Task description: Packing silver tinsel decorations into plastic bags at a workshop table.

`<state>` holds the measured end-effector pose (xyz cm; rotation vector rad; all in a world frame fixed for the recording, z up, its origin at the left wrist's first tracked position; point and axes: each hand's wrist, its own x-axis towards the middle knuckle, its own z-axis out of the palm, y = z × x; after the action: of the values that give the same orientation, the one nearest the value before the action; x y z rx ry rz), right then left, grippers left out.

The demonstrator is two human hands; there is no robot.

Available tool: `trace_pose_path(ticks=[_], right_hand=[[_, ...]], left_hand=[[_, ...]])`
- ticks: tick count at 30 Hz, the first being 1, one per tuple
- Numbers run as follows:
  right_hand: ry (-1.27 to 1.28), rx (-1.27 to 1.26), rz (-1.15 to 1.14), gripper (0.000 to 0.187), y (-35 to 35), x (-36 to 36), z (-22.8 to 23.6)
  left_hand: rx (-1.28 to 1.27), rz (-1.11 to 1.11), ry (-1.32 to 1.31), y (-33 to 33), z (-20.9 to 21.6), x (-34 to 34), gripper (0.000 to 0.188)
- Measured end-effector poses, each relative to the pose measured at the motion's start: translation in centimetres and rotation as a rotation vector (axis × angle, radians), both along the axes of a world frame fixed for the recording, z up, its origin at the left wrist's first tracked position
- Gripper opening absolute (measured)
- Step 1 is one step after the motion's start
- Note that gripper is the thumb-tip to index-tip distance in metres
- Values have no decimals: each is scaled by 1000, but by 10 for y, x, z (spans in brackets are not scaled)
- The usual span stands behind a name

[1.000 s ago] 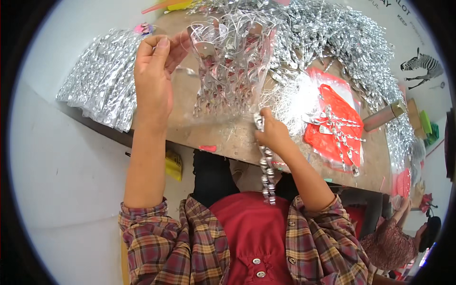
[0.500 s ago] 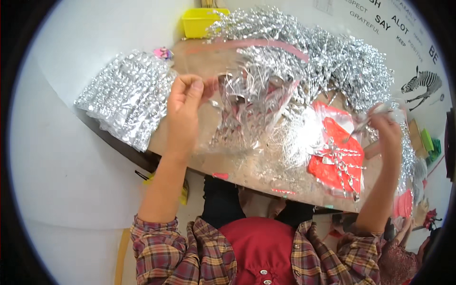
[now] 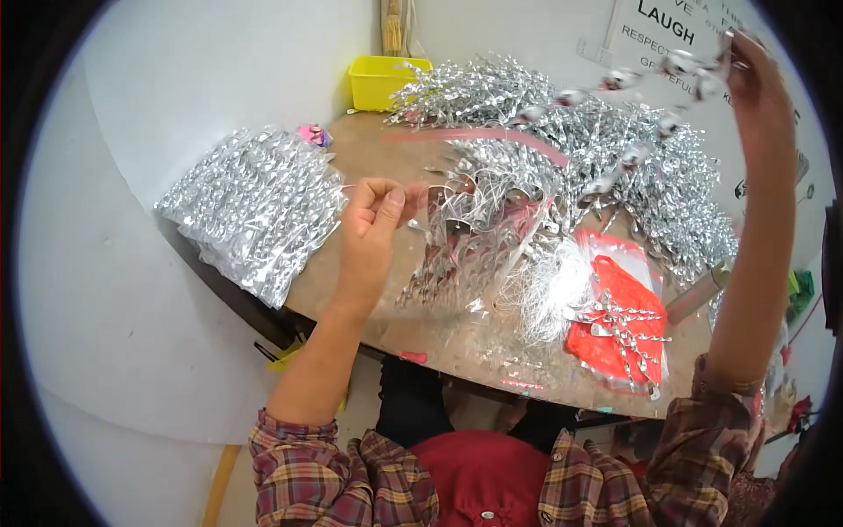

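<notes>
My left hand (image 3: pixel 376 215) pinches the edge of a clear plastic bag (image 3: pixel 457 272) that lies on the table with silver twisted strands and white strings in its mouth. Raised high at the far right, my right hand (image 3: pixel 753 83) is closed on silver twisted strands (image 3: pixel 632 158), which hang in two lines toward the left, above the pile. White strings (image 3: pixel 546 294) lie loose to the right of the bag. Next to them is a red bag (image 3: pixel 606 338) with several short silver strands on top.
A large heap of silver strands (image 3: pixel 650 211) covers the back right. Packed silver bags (image 3: pixel 255 211) lie at the left, by a yellow bin (image 3: pixel 378 81). A pink strip (image 3: pixel 474 133) crosses behind the open bag, and a grey cylinder (image 3: pixel 698 294) stands at the right.
My right hand has risen from beside the red bag to the upper right, drawing out the silver strands. My left hand keeps its pinch on the bag; the view has shifted slightly.
</notes>
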<state>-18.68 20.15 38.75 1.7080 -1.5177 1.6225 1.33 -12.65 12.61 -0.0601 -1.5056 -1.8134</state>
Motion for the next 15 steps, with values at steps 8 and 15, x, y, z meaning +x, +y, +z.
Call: trace_pose_path(ticks=[8,15], right_hand=[[-443,119,9,16,-109,-13,-36],[-640,-98,-112,52,-125,-32,-66]], left_hand=[[-16,-45,55,0,-1,2,14],[-1,-91,102,5,-4,3,11]])
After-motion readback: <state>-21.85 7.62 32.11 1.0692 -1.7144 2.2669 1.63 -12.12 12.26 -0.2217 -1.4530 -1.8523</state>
